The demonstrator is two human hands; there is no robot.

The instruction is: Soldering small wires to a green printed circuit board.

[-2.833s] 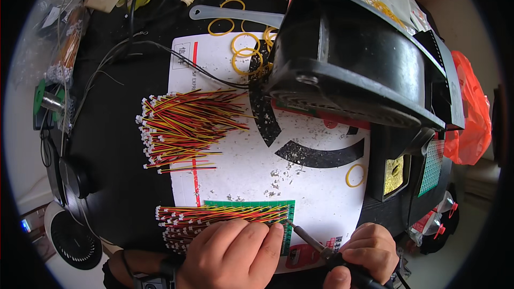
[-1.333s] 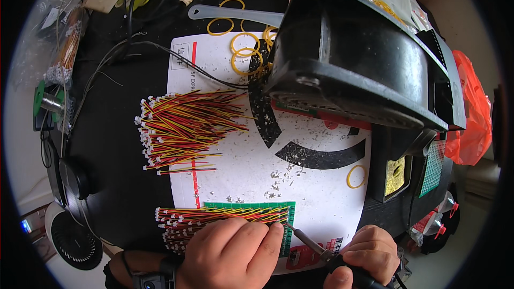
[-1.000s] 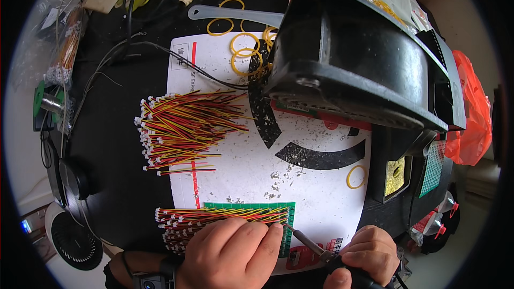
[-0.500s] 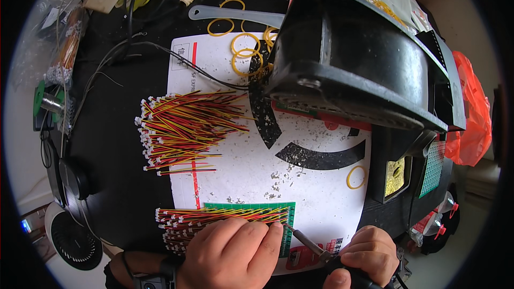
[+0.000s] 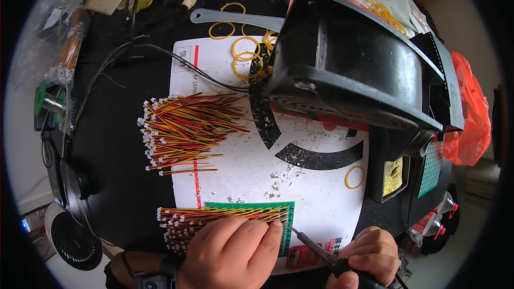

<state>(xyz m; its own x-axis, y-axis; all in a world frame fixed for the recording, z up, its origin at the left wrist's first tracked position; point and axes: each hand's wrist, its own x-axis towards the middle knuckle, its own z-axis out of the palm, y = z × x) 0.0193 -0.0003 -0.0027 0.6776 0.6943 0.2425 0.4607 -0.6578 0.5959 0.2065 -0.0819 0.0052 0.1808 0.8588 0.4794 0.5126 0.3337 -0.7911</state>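
As seen in the head view, the left hand lies over the red, yellow and black wires at the lower centre of the frame, its visible fingers bent and close together; whether they pinch or only press cannot be told, since the thumb is hidden. This position presumably steadies the wires on the green circuit board, which lies beneath them over the white sheet. The white connectors project past the board's left side, apparently leaving its right edge accessible. At lower right, the right hand has its fingers closed around the soldering iron; the iron slants up and left, likely so that it approaches that edge without crossing the left hand. Contact at the tip cannot be confirmed. At left centre, a loose wire bundle lies with its connectors likewise facing left, an orientation that would suit uniform handling. The black fan stands at upper right, plausibly for moving fumes; the yellow cleaning pad sits below it, on the iron's side.
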